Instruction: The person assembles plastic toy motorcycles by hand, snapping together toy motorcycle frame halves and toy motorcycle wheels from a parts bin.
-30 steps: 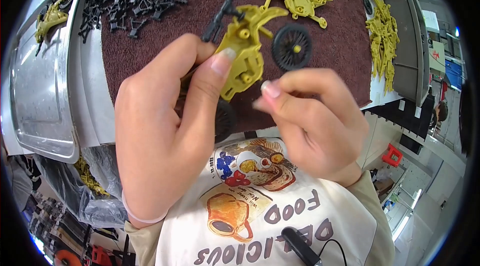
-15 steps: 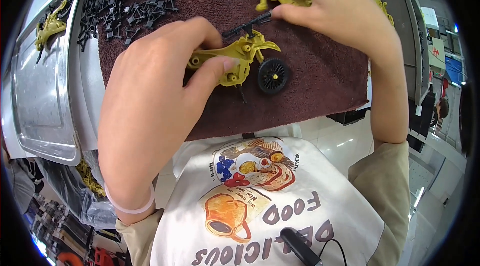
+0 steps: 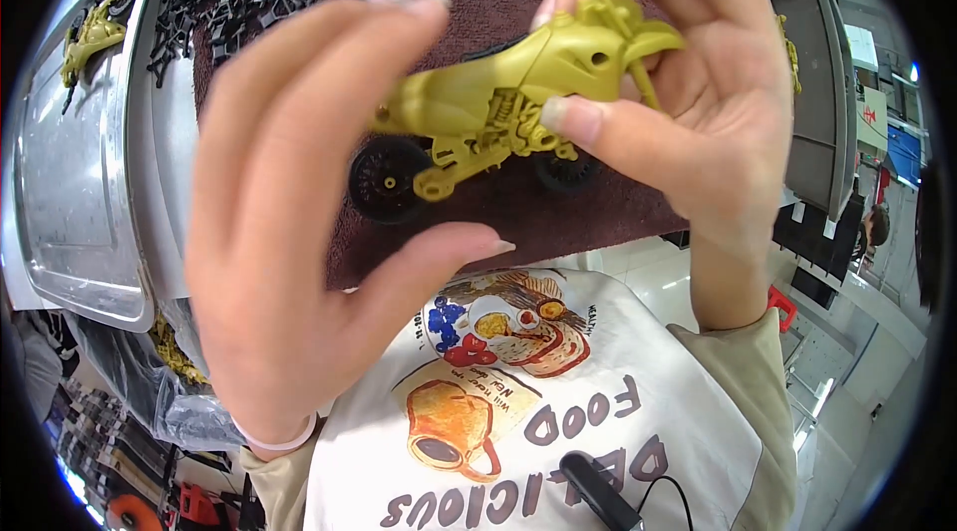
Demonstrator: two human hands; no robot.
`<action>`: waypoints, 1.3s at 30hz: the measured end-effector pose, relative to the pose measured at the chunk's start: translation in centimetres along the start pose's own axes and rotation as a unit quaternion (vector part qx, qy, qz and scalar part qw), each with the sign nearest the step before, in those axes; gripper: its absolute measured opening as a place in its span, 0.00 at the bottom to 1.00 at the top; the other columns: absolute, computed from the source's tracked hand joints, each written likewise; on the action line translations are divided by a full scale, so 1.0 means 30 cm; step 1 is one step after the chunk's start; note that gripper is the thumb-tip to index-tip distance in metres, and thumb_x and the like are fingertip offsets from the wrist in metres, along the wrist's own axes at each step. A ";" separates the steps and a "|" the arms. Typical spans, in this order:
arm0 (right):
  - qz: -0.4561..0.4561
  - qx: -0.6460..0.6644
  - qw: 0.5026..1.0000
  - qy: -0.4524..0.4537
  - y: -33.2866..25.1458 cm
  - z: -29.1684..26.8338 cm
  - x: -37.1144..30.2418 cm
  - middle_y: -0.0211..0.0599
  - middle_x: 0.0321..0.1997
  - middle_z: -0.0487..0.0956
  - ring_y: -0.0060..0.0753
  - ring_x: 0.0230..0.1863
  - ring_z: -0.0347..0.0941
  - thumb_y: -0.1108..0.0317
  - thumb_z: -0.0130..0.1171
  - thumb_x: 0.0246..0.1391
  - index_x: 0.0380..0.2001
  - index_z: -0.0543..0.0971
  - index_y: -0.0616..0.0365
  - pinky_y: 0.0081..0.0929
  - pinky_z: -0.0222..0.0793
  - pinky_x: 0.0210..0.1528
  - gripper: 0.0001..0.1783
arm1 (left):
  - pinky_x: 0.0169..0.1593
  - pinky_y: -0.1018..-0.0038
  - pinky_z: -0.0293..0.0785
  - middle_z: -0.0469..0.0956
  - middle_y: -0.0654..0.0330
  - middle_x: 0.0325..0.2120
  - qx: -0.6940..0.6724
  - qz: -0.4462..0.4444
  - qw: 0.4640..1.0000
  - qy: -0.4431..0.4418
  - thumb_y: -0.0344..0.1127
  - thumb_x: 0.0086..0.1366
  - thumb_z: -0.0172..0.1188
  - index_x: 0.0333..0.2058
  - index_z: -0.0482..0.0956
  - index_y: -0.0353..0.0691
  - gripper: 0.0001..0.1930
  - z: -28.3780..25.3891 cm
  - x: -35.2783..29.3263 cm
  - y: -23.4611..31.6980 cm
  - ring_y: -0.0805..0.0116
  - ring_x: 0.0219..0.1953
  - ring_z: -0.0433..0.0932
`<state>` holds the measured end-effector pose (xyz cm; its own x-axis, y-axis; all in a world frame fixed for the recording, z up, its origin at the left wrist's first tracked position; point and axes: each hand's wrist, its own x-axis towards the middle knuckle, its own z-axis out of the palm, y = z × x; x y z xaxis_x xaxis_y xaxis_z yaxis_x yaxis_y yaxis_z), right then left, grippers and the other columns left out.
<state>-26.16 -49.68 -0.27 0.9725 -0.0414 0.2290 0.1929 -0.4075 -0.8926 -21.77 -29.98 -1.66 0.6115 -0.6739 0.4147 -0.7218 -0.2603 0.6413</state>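
My right hand (image 3: 688,102) pinches a yellow toy motorcycle body half (image 3: 478,97) between thumb and fingers, its detailed outer side facing me. Beneath it, one black spoked wheel (image 3: 374,197) shows at its left end, and another black wheel (image 3: 570,172) is partly covered near my right thumb. The other yellow body half is mostly or wholly hidden under the held one. My left hand (image 3: 289,202) is open around the left end of the toy, thumb and fingers wide apart. Whether any of its fingers touch the toy, I cannot tell.
A dark brown towel (image 3: 638,207) covers the work table. Many small black plastic parts (image 3: 249,2) are heaped at the far left. A metal tray (image 3: 90,242) on the left holds another yellow toy motorcycle (image 3: 95,37). Grey bins (image 3: 797,82) stand at the right.
My right hand has brought the yellow body half nearer and over the one on the towel. My left hand has let go of that lower half and spread its fingers.
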 end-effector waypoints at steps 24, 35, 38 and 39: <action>-0.051 -0.268 0.961 -0.034 0.018 0.021 -0.092 0.38 0.42 0.77 0.30 0.44 0.73 0.74 0.72 0.34 0.35 0.82 0.63 0.23 0.68 0.47 0.19 | 0.55 0.68 0.72 0.78 0.49 0.47 -0.010 -0.023 0.998 -0.059 0.22 0.49 0.66 0.46 0.77 0.30 0.22 0.021 -0.056 -0.084 0.56 0.52 0.76; -0.097 -0.233 0.967 0.018 0.103 0.040 -0.126 0.35 0.41 0.71 0.25 0.40 0.68 0.74 0.73 0.35 0.34 0.82 0.63 0.19 0.65 0.45 0.18 | 0.56 0.69 0.70 0.78 0.48 0.47 -0.048 -0.024 0.998 -0.042 0.23 0.51 0.65 0.45 0.78 0.29 0.20 0.045 -0.062 -0.105 0.57 0.52 0.76; -0.085 -0.243 0.966 0.013 0.092 0.041 -0.131 0.35 0.41 0.71 0.25 0.40 0.68 0.74 0.73 0.35 0.34 0.82 0.63 0.19 0.65 0.45 0.18 | 0.56 0.69 0.70 0.78 0.48 0.48 -0.060 -0.018 0.997 -0.041 0.24 0.51 0.65 0.46 0.78 0.29 0.20 0.048 -0.063 -0.114 0.57 0.52 0.76; -0.079 -0.246 0.966 0.010 0.082 0.042 -0.133 0.35 0.41 0.71 0.25 0.40 0.68 0.74 0.73 0.35 0.34 0.82 0.63 0.19 0.65 0.45 0.18 | 0.56 0.69 0.69 0.77 0.48 0.48 -0.066 -0.017 0.997 -0.041 0.24 0.51 0.65 0.46 0.78 0.28 0.21 0.046 -0.062 -0.116 0.57 0.52 0.76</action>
<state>-29.40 -49.37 -3.87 0.9320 0.0411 0.3602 0.2490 -0.7948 -0.5534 -20.84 -28.78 -5.57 0.6029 -0.7213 0.3408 -0.6490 -0.1950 0.7354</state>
